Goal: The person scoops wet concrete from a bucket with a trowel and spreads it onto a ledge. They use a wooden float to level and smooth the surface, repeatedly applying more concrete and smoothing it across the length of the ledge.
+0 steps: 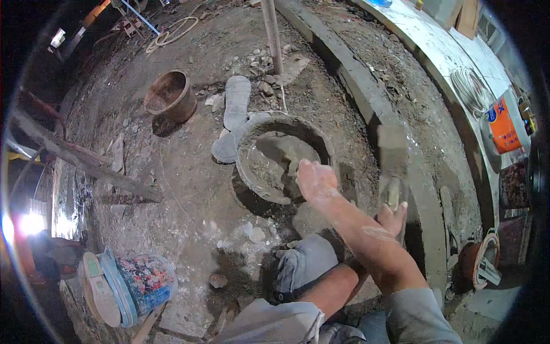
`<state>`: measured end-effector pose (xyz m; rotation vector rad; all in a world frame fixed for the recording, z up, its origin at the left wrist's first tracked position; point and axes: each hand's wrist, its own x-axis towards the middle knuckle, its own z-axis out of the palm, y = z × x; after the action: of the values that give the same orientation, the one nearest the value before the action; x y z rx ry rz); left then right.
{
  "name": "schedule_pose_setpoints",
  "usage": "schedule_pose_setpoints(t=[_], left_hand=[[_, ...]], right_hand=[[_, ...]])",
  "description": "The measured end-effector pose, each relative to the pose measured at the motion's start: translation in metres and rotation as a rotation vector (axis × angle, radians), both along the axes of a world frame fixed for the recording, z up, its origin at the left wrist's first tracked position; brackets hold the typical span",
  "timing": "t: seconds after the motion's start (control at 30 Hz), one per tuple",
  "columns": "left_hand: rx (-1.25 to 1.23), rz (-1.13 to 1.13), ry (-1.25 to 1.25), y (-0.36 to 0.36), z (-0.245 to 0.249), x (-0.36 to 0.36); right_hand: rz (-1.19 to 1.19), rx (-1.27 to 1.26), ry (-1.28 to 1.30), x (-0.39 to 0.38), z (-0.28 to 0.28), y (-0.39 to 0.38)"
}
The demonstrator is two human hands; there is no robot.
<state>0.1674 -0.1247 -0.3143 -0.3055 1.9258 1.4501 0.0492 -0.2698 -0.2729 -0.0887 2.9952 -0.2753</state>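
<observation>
My right hand (317, 179) is closed over the right side of a round tub (247, 172) of wet grey mortar (266, 163). It grips what looks like a mortar-covered trowel (293, 167), mostly hidden by the fingers and the mix. My left hand (392, 218) is closed on the handle of a flat rectangular float (393, 150), whose mortar-coated plate lies over the narrow grey ledge. The right forearm crosses over the left one, hiding part of it.
A brown bucket (179, 100) stands beyond the tub at left, near a grey slab (237, 103). An upright pole (272, 37) rises ahead. A lidded bucket (150, 281) lies lower left. At right are an orange-white bag (505, 123), coiled cable (471, 92) and an orange bucket (472, 266).
</observation>
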Motion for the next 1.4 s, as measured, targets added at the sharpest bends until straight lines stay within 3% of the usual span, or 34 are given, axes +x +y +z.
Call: schedule_pose_setpoints(t=[0.07,0.17,0.27,0.37,0.47,0.5,0.57,0.73,0.8,0.87,0.9,0.97,1.1,1.2,1.27,1.3,1.37,1.4], left_hand=[[-0.02,0.052,0.034,-0.013,-0.009,-0.008],[-0.162,0.075,0.047,-0.03,-0.031,-0.018],[-0.305,0.105,-0.091,-0.045,-0.027,-0.025],[-0.209,0.091,-0.147,-0.062,-0.003,-0.035],[-0.108,-0.036,0.031,-0.05,-0.045,-0.022],[-0.107,-0.038,0.02,-0.054,-0.03,-0.021],[-0.049,0.154,-0.24,-0.06,0.021,-0.03],[-0.252,0.02,-0.119,-0.045,-0.013,-0.021],[-0.268,-0.036,-0.095,-0.044,-0.027,-0.015],[-0.192,0.071,-0.056,-0.031,-0.063,-0.012],[-0.187,0.066,-0.049,-0.039,-0.04,-0.013],[0.142,0.262,-0.065,-0.064,0.028,-0.011],[-0.117,0.207,-0.009,-0.043,-0.015,-0.013],[0.089,0.228,-0.073,-0.048,-0.012,-0.006],[0.423,0.343,-0.385,-0.051,0.018,-0.006],[0.425,0.331,-0.384,-0.046,0.014,-0.003],[0.891,0.34,-0.781,-0.036,-0.015,0.007],[0.885,0.327,-0.786,-0.03,-0.033,0.012]], right_hand=[[0.108,0.017,-0.18,0.006,0.003,-0.016],[0.088,0.029,-0.114,0.007,-0.014,-0.027],[0.099,0.021,-0.215,0.012,-0.005,-0.029],[0.11,0.004,-0.347,0.002,0.014,-0.028],[0.103,-0.107,-0.542,0.0,0.03,-0.016],[0.101,-0.17,-0.645,0.002,0.03,-0.011],[0.05,-0.229,-0.67,0.01,0.016,-0.004],[-0.103,-0.39,-0.627,0.011,0.004,0.006],[-0.268,-0.67,-0.691,0.014,0.008,0.015],[-0.265,-0.668,-0.65,0.017,0.014,0.022],[-0.26,-0.664,-0.612,0.017,0.016,0.025],[-0.224,-0.581,-0.601,0.017,0.019,0.028],[-0.208,-0.47,-0.466,0.024,0.017,0.027],[-0.103,-0.345,-0.439,0.022,0.025,0.036],[-0.164,-0.42,-0.528,0.021,0.044,0.042],[-0.211,-0.49,-0.622,0.021,0.05,0.047],[-0.176,-0.445,-0.537,0.023,0.051,0.06],[-0.133,-0.399,-0.456,0.024,0.052,0.066]])
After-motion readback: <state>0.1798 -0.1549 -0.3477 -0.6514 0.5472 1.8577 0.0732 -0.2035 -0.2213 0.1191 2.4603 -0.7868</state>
